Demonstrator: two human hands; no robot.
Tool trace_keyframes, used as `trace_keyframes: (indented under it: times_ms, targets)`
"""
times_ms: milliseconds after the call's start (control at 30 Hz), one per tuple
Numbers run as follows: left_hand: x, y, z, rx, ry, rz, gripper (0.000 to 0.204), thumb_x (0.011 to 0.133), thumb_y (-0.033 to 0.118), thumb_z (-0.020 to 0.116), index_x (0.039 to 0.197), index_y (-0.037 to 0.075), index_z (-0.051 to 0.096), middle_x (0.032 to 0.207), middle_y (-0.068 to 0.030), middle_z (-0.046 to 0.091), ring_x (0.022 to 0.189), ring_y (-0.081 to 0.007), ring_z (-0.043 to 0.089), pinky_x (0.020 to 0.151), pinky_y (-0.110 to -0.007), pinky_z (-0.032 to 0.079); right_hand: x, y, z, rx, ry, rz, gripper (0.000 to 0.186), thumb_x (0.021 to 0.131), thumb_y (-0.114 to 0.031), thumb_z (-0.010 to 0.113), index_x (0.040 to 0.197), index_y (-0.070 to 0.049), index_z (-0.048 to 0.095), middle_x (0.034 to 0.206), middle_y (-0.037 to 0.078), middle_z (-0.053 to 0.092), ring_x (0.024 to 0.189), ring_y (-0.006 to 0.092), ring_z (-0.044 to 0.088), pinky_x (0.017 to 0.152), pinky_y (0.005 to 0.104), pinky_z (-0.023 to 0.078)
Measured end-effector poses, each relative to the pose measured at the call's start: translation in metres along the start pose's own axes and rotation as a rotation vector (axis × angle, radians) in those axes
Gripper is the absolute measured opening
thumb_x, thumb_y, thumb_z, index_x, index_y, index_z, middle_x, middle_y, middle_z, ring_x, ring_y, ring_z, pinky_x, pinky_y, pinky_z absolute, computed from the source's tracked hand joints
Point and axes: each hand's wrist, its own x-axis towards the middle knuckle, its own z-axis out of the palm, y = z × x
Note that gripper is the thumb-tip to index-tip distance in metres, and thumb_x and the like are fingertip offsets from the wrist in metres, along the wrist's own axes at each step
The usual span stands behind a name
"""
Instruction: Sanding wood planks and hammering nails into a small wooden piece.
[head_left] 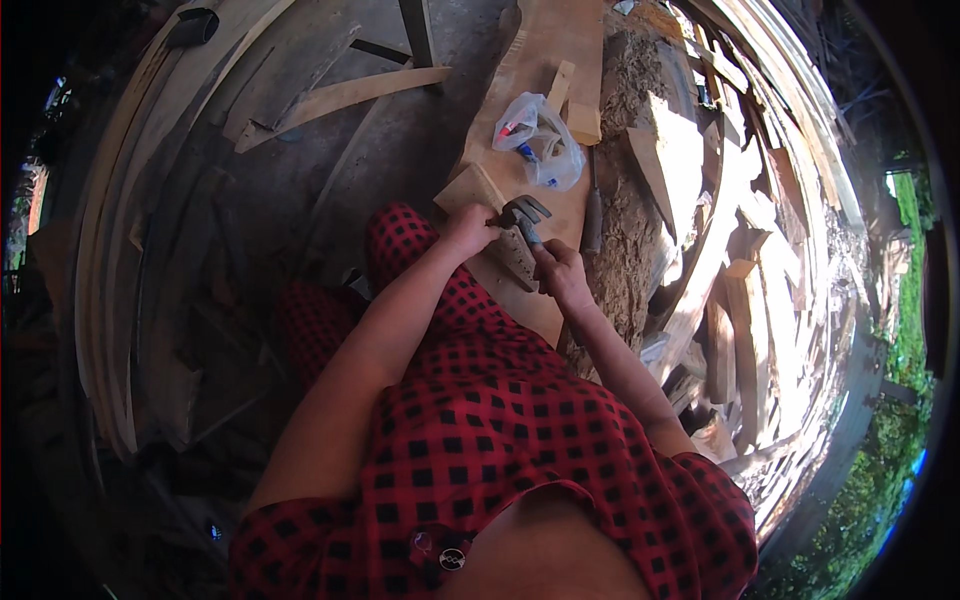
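Here, the right hand (562, 275) is closed around the handle of the hammer (528, 211), rather near its head, which probably gives control more than force. The left hand (470, 232) is curled beside the hammer's head; whether it pinches something, one cannot tell. Below both lies the wooden block (515, 262), on the wide plank (545, 45), which seems to serve as firm support. Farther on, a plastic bag (558, 150) rests there, perhaps to keep its small items (527, 152) together and within reach.

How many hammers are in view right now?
1. The claw hammer is gripped in the right hand, its head close beside the left hand. Others could be hidden among the wood pieces.
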Motion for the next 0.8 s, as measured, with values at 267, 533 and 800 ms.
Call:
trace_keyframes:
  times_ms: [267,533,800]
  targets:
    - [0.002,-0.005,0.001,-0.075,-0.025,-0.104,0.021,0.07,0.017,0.071,0.088,0.005,0.069,0.077,-0.0136,0.066,0.075,-0.0266,0.065,0.07,-0.036,0.049,0.0,0.001,0.0,-0.008,-0.036,0.001,0.03,0.091,-0.028,0.055,0.085,0.001,0.057,0.059,0.006,0.052,0.046,0.0112,0.048,0.042,0.0257,0.038]
    - [0.001,0.003,-0.001,-0.036,-0.013,-0.062,0.018,0.07,0.018,0.073,0.082,0.005,0.069,0.076,-0.0123,0.067,0.072,-0.0235,0.065,0.069,-0.035,0.049,-0.009,-0.007,0.0,0.054,0.026,-0.131,0.029,0.091,-0.027,0.054,0.086,0.001,0.057,0.06,0.005,0.052,0.047,0.0109,0.047,0.043,0.0258,0.039]
    - [0.004,-0.01,0.004,-0.036,0.011,-0.03,0.017,0.069,0.018,0.073,0.079,0.005,0.069,0.073,-0.0118,0.066,0.07,-0.0233,0.065,0.069,-0.035,0.049,-0.015,-0.016,0.001,0.014,0.034,-0.163,0.028,0.092,-0.027,0.054,0.088,0.001,0.058,0.058,0.004,0.052,0.048,0.0102,0.047,0.045,0.0261,0.039]
